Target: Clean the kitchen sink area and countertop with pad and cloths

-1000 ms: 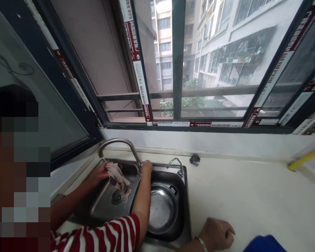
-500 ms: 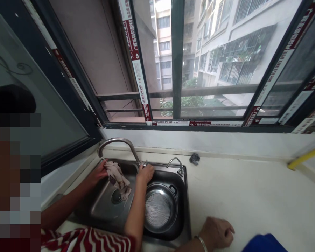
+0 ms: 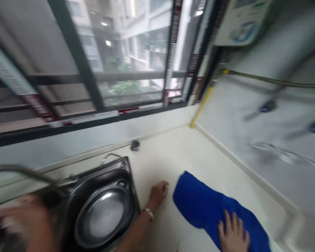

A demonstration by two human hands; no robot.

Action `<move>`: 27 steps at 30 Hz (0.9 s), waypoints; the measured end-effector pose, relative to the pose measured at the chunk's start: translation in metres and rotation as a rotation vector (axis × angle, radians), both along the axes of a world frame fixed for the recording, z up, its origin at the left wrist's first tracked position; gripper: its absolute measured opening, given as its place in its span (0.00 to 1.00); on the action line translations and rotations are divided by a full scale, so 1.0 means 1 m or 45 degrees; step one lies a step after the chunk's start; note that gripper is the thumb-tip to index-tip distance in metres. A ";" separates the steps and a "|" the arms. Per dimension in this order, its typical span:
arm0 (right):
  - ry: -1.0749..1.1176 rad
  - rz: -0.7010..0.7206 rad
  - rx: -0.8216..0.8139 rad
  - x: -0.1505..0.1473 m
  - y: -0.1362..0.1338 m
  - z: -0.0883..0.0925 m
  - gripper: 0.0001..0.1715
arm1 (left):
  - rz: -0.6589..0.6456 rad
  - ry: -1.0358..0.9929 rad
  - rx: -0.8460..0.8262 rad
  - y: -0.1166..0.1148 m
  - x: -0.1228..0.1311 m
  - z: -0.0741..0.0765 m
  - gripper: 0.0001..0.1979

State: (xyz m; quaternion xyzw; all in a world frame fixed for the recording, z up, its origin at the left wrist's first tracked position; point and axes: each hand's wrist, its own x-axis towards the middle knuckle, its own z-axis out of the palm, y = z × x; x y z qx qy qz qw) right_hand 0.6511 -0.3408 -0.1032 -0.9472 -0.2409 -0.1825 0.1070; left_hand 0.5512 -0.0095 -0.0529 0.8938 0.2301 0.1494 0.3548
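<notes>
My left hand (image 3: 159, 193), with a bangle at the wrist, is above the pale countertop just right of the sink. Its fingers are curled in and I see nothing in them. My right hand (image 3: 233, 231) lies flat with spread fingers on a blue cloth (image 3: 199, 201), which is stretched out on the counter. The cloth's near end leaves the picture at the bottom.
Another person's hand (image 3: 26, 217), blurred, is over the left basin. A metal pan (image 3: 105, 217) sits in the right basin of the sink (image 3: 130, 175). A dark scourer (image 3: 134, 145) lies by the window wall. A yellow pipe (image 3: 201, 106) rises at the far corner.
The view has swung right, bringing my right hand and more of the blue cloth into the picture. The other person's hand has left the tap. My left hand stays curled.
</notes>
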 end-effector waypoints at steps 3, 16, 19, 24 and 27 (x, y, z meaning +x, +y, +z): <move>0.040 -0.310 -0.033 -0.001 -0.022 0.001 0.36 | -0.060 -0.027 0.079 -0.007 0.017 0.001 0.19; 0.435 -0.234 -0.080 -0.093 -0.035 0.044 0.38 | -0.924 -0.387 0.921 -0.136 0.056 -0.037 0.27; 0.387 -0.324 -0.094 -0.142 -0.065 0.033 0.40 | -1.027 -0.518 1.019 -0.149 0.022 -0.042 0.35; 0.252 -0.743 -0.110 -0.185 -0.100 0.014 0.50 | -1.154 -0.554 0.926 -0.188 -0.001 -0.035 0.42; 0.280 -0.874 -0.148 -0.167 -0.114 0.012 0.50 | -1.231 -0.557 0.864 -0.211 0.016 -0.033 0.42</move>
